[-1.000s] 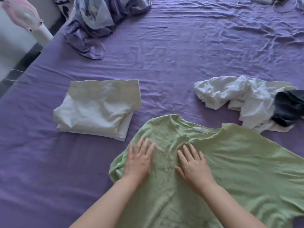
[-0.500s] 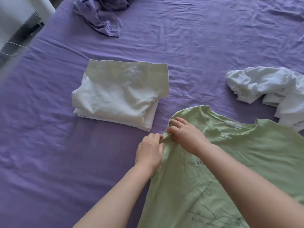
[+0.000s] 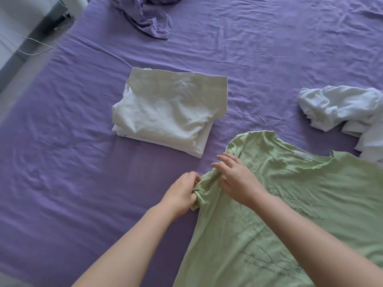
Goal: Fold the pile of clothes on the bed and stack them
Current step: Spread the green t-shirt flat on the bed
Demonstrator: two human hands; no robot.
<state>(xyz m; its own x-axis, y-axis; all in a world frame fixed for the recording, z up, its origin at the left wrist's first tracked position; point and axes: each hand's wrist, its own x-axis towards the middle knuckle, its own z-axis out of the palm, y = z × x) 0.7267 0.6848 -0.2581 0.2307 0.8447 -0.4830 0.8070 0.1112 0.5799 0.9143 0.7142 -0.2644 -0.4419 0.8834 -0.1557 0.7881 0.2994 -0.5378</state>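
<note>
You are working on the green T-shirt (image 3: 290, 204), which is lying spread across the lower right of the frame on the purple bed sheet (image 3: 62, 162). Your left hand (image 3: 182, 193) is closing its fingers around the bunched sleeve at the shirt's left edge, pinching the cloth. Your right hand (image 3: 236, 183) is resting on the shoulder area just beside it, fingers loosely spread and gripping nothing that I can make out.

You are looking at one finished item: a folded white garment (image 3: 167, 112) is sitting squarely at the centre of the frame, well apart from the shirt. That is probably the base of the stack.

You are still early, by my reading. The green shirt is not yet folded at all, and a crumpled white garment (image 3: 339, 106) is waiting at the right edge. A purple bundle (image 3: 149, 19) is lying at the top; whether it is clothing or bedding I cannot tell.
</note>
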